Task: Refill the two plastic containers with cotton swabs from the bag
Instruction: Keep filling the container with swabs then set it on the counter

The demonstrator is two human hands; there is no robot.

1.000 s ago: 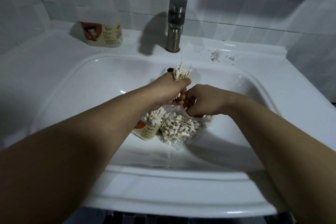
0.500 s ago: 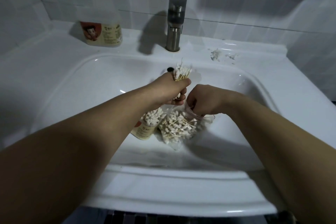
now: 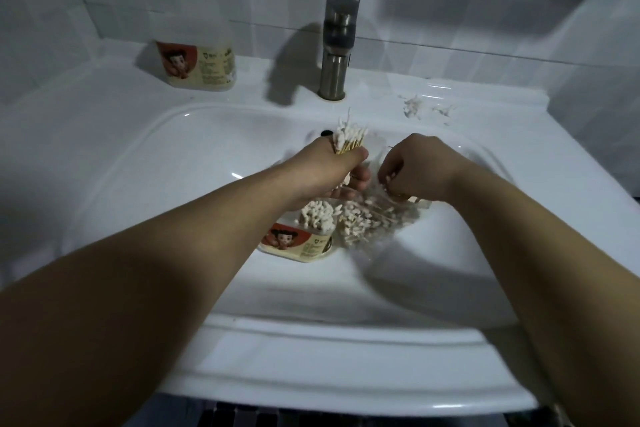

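Left hand clamps a swab bundle at twelve o'clock above the full-looking container in the sink, right hand curls pinching into the bag at its three o'clock; loosen either grip, I'd say, and swabs scatter across that sink.

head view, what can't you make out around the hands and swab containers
All head view.
- Right hand: its own back hides the fingertips inside the clear plastic bag; grip unclear.
- Beige-labelled clear plastic container on the back ledge: dim and blurred, fill level unreadable.
- Matching container in the white sink: left forearm covers its left side; label print too small.
- White scraps beside the steel tap: too small to identify.
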